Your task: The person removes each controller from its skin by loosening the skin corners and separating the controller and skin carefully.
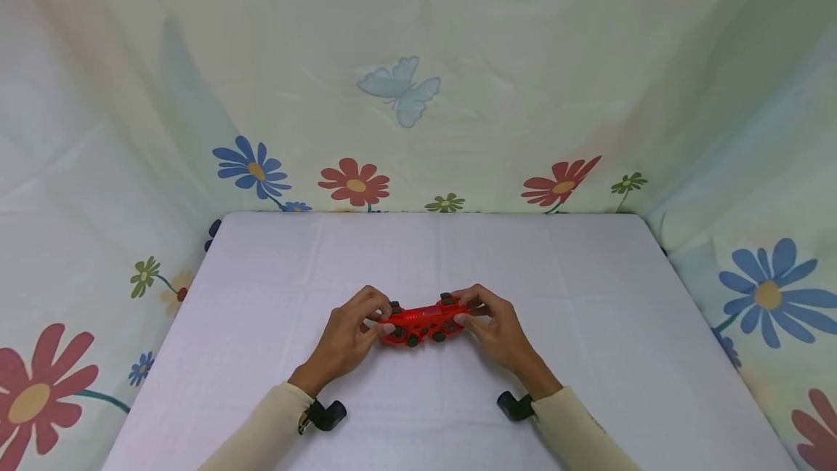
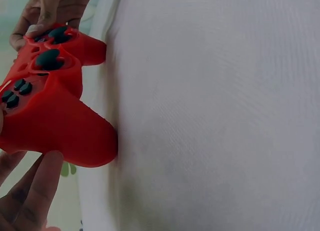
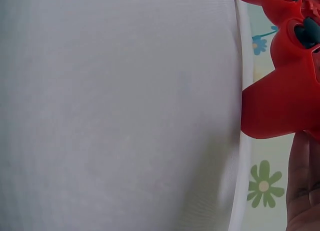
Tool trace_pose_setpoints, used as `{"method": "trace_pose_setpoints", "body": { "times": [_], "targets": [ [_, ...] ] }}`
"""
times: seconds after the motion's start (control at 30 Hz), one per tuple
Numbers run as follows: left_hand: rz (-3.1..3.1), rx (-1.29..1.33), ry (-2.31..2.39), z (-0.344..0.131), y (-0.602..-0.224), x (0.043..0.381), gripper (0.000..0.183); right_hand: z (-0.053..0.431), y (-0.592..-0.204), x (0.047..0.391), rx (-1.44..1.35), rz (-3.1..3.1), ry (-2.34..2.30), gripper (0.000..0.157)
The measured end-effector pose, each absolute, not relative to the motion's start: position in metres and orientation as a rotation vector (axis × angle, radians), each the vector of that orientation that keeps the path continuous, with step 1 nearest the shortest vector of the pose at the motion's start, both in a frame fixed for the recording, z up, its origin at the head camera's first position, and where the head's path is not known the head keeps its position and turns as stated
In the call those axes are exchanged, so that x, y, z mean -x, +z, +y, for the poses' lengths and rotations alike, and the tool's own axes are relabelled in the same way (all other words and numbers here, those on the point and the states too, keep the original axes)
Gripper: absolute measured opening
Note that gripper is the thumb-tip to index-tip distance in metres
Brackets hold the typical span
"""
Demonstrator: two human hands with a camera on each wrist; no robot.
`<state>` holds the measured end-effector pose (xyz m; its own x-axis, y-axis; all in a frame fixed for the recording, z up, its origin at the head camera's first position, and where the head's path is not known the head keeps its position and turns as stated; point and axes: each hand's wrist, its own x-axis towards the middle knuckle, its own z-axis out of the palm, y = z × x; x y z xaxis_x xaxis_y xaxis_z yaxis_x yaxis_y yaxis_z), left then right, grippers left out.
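We hold the red controller (image 1: 423, 316) over the middle of the white table (image 1: 562, 275): our left hand (image 1: 343, 333) pinches one end and our right hand (image 1: 502, 331) the other, thumbs (image 1: 387, 328) on the button side. To keep it level, we do well to press evenly from both ends and leave the sticks (image 2: 48, 59) free. Whether the handles (image 2: 80, 131) touch the table, we cannot tell, so a light, steady hold seems wise.
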<state>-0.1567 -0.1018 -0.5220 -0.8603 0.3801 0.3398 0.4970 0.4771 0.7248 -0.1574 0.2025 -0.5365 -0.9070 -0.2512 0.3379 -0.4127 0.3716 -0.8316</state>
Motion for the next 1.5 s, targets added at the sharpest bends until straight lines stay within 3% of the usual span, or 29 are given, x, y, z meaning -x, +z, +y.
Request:
{"method": "trace_pose_setpoints", "body": {
  "times": [0.23, 0.8, 1.5],
  "targets": [
    [-2.589, 0.742, -1.275, -0.1, -0.523, 0.154, 0.022, 0.202, -0.535, 0.159, -0.632, -2.478, 1.556, 0.022],
    [-2.588, 0.638, -1.51, -0.1, -0.529, 0.152, 0.04, 0.205, -0.539, 0.159, -0.592, -2.457, 1.646, 0.023],
    [-2.537, 0.658, -1.438, -0.099, -0.532, 0.158, 0.022, 0.212, -0.529, 0.173, -0.713, -2.607, 1.579, 0.028]
  ]
}}
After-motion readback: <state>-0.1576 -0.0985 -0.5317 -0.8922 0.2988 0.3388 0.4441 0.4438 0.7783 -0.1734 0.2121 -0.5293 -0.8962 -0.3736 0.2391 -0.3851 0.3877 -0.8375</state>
